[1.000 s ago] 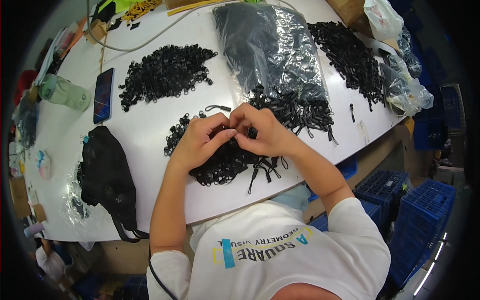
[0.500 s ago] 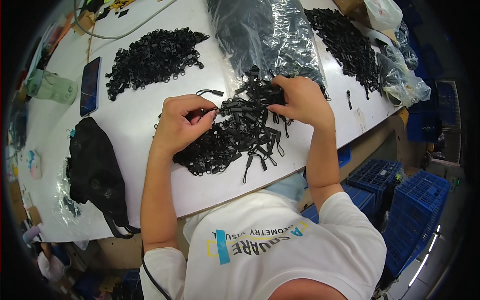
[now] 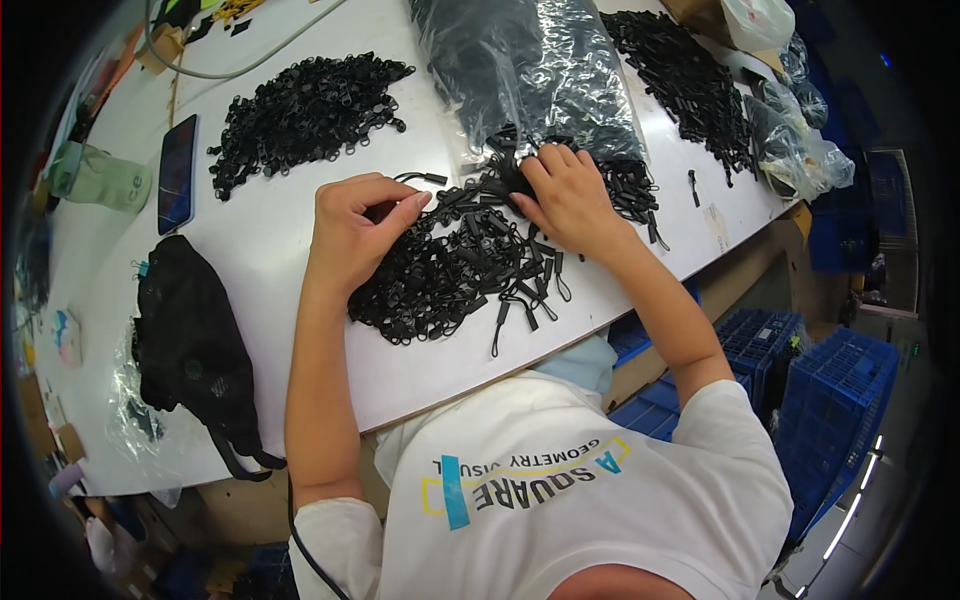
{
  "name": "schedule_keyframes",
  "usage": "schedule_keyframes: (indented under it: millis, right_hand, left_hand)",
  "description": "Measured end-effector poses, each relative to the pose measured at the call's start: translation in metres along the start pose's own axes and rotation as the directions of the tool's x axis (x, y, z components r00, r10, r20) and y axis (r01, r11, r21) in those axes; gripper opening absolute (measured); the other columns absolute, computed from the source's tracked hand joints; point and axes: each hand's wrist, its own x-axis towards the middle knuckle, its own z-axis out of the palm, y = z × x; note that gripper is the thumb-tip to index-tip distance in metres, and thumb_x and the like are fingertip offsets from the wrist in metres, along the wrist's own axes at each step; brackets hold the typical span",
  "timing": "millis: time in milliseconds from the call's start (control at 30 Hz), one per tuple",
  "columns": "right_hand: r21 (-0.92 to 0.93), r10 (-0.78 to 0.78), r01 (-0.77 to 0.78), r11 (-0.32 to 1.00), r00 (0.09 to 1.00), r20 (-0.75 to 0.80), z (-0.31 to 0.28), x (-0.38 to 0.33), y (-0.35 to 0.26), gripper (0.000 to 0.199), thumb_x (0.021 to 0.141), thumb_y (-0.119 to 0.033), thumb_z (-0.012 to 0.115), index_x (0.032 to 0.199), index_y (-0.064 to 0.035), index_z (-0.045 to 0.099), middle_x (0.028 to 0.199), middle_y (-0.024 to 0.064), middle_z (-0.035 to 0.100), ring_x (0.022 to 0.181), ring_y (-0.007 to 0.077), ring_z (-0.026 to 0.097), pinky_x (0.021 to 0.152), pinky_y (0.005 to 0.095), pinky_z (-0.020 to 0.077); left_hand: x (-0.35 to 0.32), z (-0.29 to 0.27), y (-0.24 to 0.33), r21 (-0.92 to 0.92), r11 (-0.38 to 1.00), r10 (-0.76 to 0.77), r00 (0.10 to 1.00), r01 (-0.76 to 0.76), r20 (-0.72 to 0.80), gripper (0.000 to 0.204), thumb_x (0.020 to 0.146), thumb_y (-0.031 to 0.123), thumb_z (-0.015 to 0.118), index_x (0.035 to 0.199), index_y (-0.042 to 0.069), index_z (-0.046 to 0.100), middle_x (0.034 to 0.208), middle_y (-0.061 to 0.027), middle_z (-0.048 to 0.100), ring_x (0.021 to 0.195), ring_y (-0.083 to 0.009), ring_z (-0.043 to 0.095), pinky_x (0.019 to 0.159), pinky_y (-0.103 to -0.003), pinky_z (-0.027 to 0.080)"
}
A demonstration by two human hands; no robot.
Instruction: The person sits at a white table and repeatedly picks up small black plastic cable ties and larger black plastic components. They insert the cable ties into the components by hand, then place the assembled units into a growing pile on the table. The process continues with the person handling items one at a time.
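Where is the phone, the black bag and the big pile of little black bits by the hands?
Phone (image 3: 177,173): head view, middle of its dark screen.
Black bag (image 3: 190,345): head view, middle of its body.
Pile of small black parts (image 3: 440,280): head view, centre of the heap.

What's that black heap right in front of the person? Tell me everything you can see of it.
The heap of small black pieces lies loose on the white table, near its front edge. It looks like many little plastic or metal tabs with cord loops, tangled, a few strays trailing out. The right hand rests on its far end; the left hand pinches one piece beside it.

The right hand (image 3: 570,195) hides its fingers' grip among the black pulls (image 3: 450,275).
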Motion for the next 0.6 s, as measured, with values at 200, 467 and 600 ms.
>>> schedule_keyframes:
  millis: [200, 467, 600]
  right_hand:
    - [0.22, -0.007, 0.031, 0.975, 0.994, -0.113, 0.009, -0.011, 0.034, 0.02, 0.077, -0.02, 0.065, 0.076, -0.0052, 0.053, 0.067, 0.01, 0.05, 0.07, 0.0266, 0.051, 0.067, 0.0366, 0.038]
    - [0.716, 0.206, 0.0, 0.699, 0.958, -0.201, -0.027, -0.008, 0.041, 0.025, 0.068, -0.008, 0.063, 0.063, -0.0016, 0.04, 0.065, 0.0085, 0.048, 0.074, 0.0229, 0.051, 0.063, 0.0326, 0.0385]
    - [0.746, -0.003, 0.21, 0.632, 0.963, -0.268, -0.049, 0.0, 0.046, 0.026, 0.066, -0.002, 0.062, 0.062, -0.0027, 0.036, 0.074, 0.0084, 0.05, 0.083, 0.0228, 0.054, 0.064, 0.0325, 0.0406]
  left_hand:
    - [-0.001, 0.002, -0.007, -0.092, 0.995, -0.045, 0.999, 0.043, -0.019, 0.007, 0.08, 0.006, 0.067, 0.083, -0.001, 0.069, 0.068, -0.0012, 0.062, 0.061, -0.0071, 0.055, 0.057, -0.019, 0.041]
    - [0.001, 0.004, -0.005, -0.234, 0.966, -0.107, 0.994, 0.107, 0.012, 0.009, 0.082, 0.006, 0.066, 0.083, -0.002, 0.062, 0.067, -0.0024, 0.06, 0.06, -0.0077, 0.057, 0.057, -0.019, 0.044]
    - [0.001, 0.003, -0.004, -0.208, 0.97, -0.125, 0.991, 0.13, 0.036, 0.01, 0.084, 0.007, 0.064, 0.082, -0.002, 0.06, 0.067, -0.0026, 0.059, 0.058, -0.0069, 0.056, 0.055, -0.019, 0.043]
